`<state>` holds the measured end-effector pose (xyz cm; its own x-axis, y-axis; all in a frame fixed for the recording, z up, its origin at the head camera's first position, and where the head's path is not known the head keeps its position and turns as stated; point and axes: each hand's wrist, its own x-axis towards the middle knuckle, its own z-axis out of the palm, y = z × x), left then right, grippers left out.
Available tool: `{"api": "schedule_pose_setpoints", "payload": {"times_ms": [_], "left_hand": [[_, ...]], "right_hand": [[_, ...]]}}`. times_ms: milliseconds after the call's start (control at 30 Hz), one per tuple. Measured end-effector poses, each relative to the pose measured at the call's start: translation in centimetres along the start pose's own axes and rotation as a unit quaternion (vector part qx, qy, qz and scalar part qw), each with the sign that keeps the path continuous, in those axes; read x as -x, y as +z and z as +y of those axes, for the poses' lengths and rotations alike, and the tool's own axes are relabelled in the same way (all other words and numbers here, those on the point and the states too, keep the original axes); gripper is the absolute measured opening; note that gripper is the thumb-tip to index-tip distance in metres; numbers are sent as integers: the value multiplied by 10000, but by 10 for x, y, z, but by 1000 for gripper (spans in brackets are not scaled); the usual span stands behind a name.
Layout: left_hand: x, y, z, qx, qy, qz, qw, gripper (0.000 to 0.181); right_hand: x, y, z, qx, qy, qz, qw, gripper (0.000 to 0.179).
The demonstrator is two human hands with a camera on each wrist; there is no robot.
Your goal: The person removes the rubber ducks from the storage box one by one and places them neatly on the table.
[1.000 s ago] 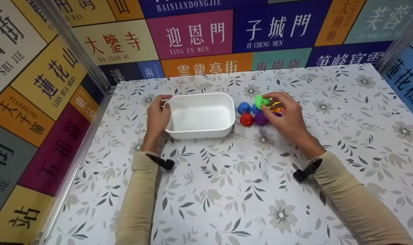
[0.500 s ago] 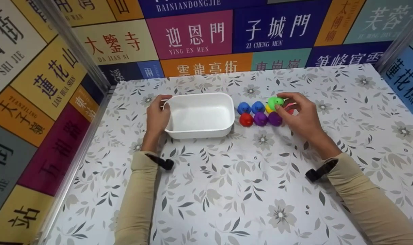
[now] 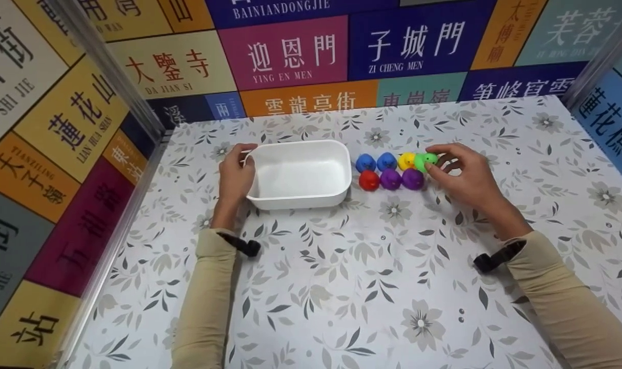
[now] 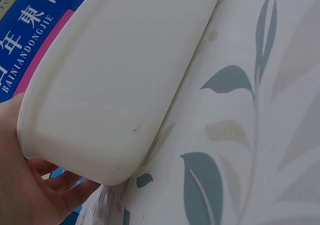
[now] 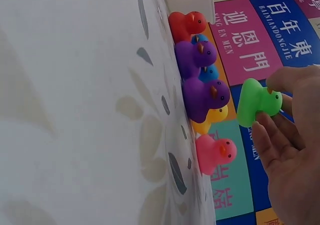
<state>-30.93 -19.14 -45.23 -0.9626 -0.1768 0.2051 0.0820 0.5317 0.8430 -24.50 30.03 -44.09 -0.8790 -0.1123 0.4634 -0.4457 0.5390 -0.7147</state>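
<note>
My left hand [image 3: 236, 171] grips the left end of a white plastic tub [image 3: 298, 203], thumb at the rim; in the left wrist view its fingers lie against the outer end wall. My right hand [image 3: 467, 169] pinches a green rubber duck [image 5: 254, 102] between thumb and fingers, raised off the tabletop. Just left of it stand a yellow duck [image 3: 407, 160] and two blue ducks [image 3: 376, 163] in a back row. A red duck [image 3: 369, 180] and two purple ducks [image 3: 413, 179] form the front row. A pink duck [image 5: 215, 153], seen in the right wrist view, is hidden in the head view.
A floral cloth [image 3: 331, 297] covers the table. Printed panels [image 3: 285, 56] with large characters rise along the back and both sides. The tub's right end is close to the nearest blue and red ducks.
My right hand has carried the green duck rightward, from over the blue ducks to beyond the yellow one, uncovering the yellow and purple ducks. The left hand and tub have stayed in place.
</note>
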Motion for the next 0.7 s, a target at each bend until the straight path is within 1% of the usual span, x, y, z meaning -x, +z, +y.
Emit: {"api": "schedule_pose_setpoints", "payload": {"times_ms": [200,300,500,700], "left_hand": [[0,0,-1,-45,-73,-30,10000,36],[-1,0,-2,-71,-53,-11,10000,36],[0,-1,-2,-15,41,-5,10000,37],[0,-1,-1,24,3,-21,10000,37]], "right_hand": [[2,-9,2,292,447,-451,9976,35],[3,-14,4,399,612,-629,9953,36],[5,-21,11,457,724,-670,9941,36],[5,-27,15,572,935,-823,9906,34]]}}
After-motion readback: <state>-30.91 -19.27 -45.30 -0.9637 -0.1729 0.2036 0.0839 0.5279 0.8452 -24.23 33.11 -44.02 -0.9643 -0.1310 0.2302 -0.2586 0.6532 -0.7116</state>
